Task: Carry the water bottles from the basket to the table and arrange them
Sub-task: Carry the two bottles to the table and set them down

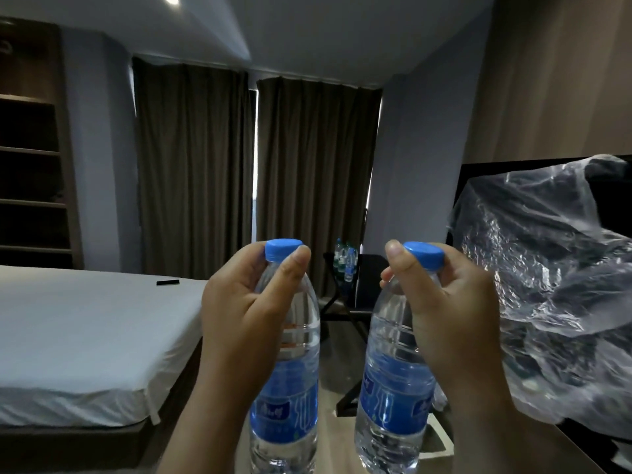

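2 clear water bottles, the left bottle (pixel 287 371) and the right bottle (pixel 393 388), have blue caps and blue labels and are held upright in mid-air at 6 o'clock. Their bases are cut off by the frame. The far bottles (pixel 346 260) at 12 o'clock are too small to count. The left hand (pixel 239 313) and right hand (pixel 451 319) each wrap their fingers round a bottle neck.

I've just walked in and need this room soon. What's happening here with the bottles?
A person is mid-carry with two water bottles. The left hand grips the left bottle at its blue cap, and the right hand grips the right bottle the same way. Both hang upright. Ahead, by the curtains, several more bottles already stand on a small dark table.
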Available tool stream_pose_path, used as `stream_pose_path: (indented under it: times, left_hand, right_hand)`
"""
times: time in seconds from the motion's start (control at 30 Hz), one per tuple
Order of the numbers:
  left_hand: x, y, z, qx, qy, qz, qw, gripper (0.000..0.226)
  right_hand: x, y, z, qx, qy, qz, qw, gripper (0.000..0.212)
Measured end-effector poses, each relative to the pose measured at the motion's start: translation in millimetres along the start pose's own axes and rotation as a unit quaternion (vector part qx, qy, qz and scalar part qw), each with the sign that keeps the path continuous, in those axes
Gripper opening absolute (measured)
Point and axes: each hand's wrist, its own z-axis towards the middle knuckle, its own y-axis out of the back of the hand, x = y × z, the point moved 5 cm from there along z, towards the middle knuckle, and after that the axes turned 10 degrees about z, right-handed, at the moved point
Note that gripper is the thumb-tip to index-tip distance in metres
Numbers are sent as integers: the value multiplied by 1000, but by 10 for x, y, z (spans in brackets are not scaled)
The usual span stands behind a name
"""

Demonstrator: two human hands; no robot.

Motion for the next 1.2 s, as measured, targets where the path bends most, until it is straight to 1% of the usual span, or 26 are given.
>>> stream_pose_path:
  times: [0.23,0.37,0.5,0.6,0.73,0.93,1.03,1.1,1.2]
  left_hand:
    - [816,-187,889,28,-15,-19,999,31]
    - [1328,-314,1356,42,-25,-5,999,27]
    - [1900,-490,1674,31,9,-2,999,20]
    - [2253,-681,1927,31,25,-8,999,18]
    - [2693,-1018,2276,38,21,-10,999,18]
    - [3301,-1764,2937,43,16,0,999,22]
    - [3551,-2130,3271,32,10,3,999,25]
    - [3745,-2327,3448,22,20,-7,1000,26]
    - [4072,-2615,3682,27,36,-7,999,25]
  right_hand:
    - [-699,-706,654,-6,-2,-16,1000,26]
    - [-1151,-1102,961,-29,-5,-15,999,30]
    - [-1687,-1401,1259,-22,-38,-21,999,31]
    - [-2083,-1532,1503,-30,-48,-16,998,32]
    - [-2600,-1677,1868,-24,-49,-10,998,31]
    - [-3457,-1744,2653,-29,-45,1,999,33]
    - [-3859,-1771,3082,-27,-48,7,998,30]
    - [-4116,-1790,3331,-29,-47,6,998,28]
    - [-4518,-1830,3638,-31,-60,-2,998,29]
